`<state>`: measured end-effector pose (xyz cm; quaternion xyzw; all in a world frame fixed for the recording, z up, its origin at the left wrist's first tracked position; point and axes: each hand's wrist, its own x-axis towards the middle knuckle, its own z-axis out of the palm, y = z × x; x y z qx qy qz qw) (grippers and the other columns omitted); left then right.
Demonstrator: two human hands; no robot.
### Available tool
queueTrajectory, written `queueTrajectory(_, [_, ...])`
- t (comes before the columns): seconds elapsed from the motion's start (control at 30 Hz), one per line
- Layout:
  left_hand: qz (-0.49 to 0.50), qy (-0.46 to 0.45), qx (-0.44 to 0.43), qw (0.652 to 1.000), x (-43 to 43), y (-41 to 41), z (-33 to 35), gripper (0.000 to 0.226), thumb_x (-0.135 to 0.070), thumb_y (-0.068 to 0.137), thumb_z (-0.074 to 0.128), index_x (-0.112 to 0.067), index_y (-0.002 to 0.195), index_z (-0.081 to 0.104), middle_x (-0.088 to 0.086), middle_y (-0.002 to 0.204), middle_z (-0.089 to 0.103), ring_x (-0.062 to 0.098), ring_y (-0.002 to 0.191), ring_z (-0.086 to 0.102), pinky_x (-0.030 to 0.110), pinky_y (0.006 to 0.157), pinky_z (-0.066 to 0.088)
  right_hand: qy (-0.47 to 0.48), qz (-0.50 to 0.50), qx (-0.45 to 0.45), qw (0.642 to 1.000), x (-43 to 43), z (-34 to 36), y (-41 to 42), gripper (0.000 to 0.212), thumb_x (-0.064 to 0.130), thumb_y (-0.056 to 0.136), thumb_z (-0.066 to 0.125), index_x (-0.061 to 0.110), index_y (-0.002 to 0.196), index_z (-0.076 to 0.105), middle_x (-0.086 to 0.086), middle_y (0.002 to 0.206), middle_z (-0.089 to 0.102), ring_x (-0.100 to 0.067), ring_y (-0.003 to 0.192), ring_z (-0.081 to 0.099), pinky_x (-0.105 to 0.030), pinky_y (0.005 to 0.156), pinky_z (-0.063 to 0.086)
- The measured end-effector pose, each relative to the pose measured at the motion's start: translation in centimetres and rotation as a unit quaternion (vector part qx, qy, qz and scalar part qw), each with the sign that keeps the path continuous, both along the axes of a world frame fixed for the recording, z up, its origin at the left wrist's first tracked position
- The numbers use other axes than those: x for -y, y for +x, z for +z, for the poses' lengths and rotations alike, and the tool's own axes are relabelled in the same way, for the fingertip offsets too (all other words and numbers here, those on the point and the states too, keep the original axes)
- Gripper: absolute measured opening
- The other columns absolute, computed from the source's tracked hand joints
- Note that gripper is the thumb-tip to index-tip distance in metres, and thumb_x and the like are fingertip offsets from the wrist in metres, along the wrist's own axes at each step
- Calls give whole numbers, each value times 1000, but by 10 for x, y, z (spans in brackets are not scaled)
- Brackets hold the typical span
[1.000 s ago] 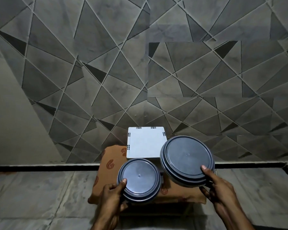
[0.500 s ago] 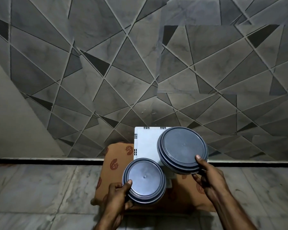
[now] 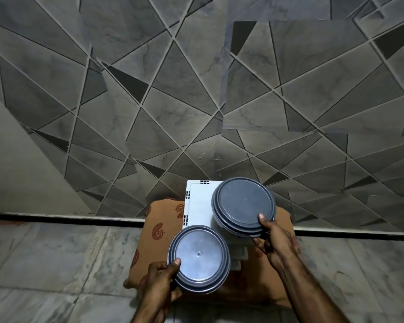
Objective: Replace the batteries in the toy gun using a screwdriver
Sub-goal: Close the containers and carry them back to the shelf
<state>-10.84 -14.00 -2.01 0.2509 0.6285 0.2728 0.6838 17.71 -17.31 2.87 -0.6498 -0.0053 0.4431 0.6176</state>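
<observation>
Looking down, head view: two hands each hold a round lidded tub over a white panel (image 3: 197,201). The panel lies on a brown patterned cushion (image 3: 163,220) at the foot of the tiled wall (image 3: 149,101).
Left hand (image 3: 159,276): curled round the near-left side of the small tub (image 3: 198,255), with the thumb pressed on the lid's rim and the fingers tucked under the side.
Right hand (image 3: 275,238): curled round the near-right side of the large tub (image 3: 243,202), with the thumb on the lid's edge and the fingers below the rim.
Small tub: over the white panel's near edge, toward its left corner, lid on.
Large tub: over the white panel's right half, hiding its far right corner, lid on. The two tubs sit just beside each other.
Resting or lifted: I cannot tell whether either tub sits on the white panel or is held above it.
Toy gun: nowhere in sight, neither on the bare part of the white panel nor on the cushion around it. It may be inside a tub, but the lids are opaque, so that is only a guess.
Screwdriver: not in sight either.
Long axis of the gun: cannot be told while it is hidden.
Nearer hand: neither can be called nearer, and both are full.
Coming move: by my judgement, the tubs must be set down on or beside the white panel and a lid taken off before anything else.
</observation>
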Motion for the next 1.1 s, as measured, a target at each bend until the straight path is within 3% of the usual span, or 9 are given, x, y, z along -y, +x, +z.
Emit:
queueTrajectory(0.13, [21,0,-12,1000,5,14,6,30,-17,81,78,-8,87,50,27,104,64,41,89,70,52,66,57,-10,8,-18,1000,-19,-21,10,18,20,85,75,7,95,67,-11,92,75,-27,79,70,-36,72,58])
queueTrajectory(0.3, [35,6,-14,999,12,26,8,25,-10,86,72,-9,88,46,20,92,60,31,78,64,45,63,55,-47,21,-6,999,-41,-44,14,20,22,84,76,3,89,70,-11,81,73,-23,65,65,-37,70,56])
queueTrajectory(0.43, [53,-14,-2,998,14,30,6,22,-6,87,69,-8,91,47,21,101,60,32,82,64,51,68,56,-70,37,-7,997,-57,-61,18,25,25,83,77,2,88,71,-9,78,71,-22,66,64,-28,54,53])
queueTrajectory(0.63, [52,-27,7,998,16,31,11,28,-10,87,70,-2,105,50,21,105,68,38,100,66,53,73,56,-89,49,1,995,-80,-68,14,31,25,82,77,-3,93,70,-14,84,73,-25,68,66,-33,60,56])
queueTrajectory(0.7, [60,-24,9,998,18,32,16,24,-9,87,70,-6,103,52,16,101,68,35,94,66,48,72,56,-93,51,-4,994,-86,-71,13,31,26,81,78,-1,93,69,-13,84,73,-23,63,65,-29,52,55])
queueTrajectory(0.83, [68,-18,15,997,18,36,25,18,-7,89,67,-9,100,54,10,93,67,31,86,65,46,75,54,-133,61,35,989,-85,-76,13,47,45,77,79,0,85,67,-12,71,69,-22,50,61,-28,48,53])
queueTrajectory(0.93, [68,-21,15,997,18,37,28,13,-6,90,65,-6,96,53,1,90,62,27,83,62,40,73,51,-195,67,109,972,-79,-79,19,59,63,87,57,5,77,61,-13,66,62,-23,48,54,-23,40,45])
queueTrajectory(1.0, [71,-29,18,997,19,36,27,17,-9,89,67,-13,98,53,7,97,62,29,90,63,39,71,51,-192,56,100,975,-79,-88,29,49,50,97,43,10,70,53,-12,61,53,-22,47,48,-25,43,40])
queueTrajectory(1.1, [74,-30,16,997,24,31,21,22,-11,88,69,-23,99,54,9,107,64,32,99,64,38,69,52,-202,89,106,970,-86,-101,48,28,17,93,44,9,68,51,-14,63,50,-23,49,48,-35,53,43])
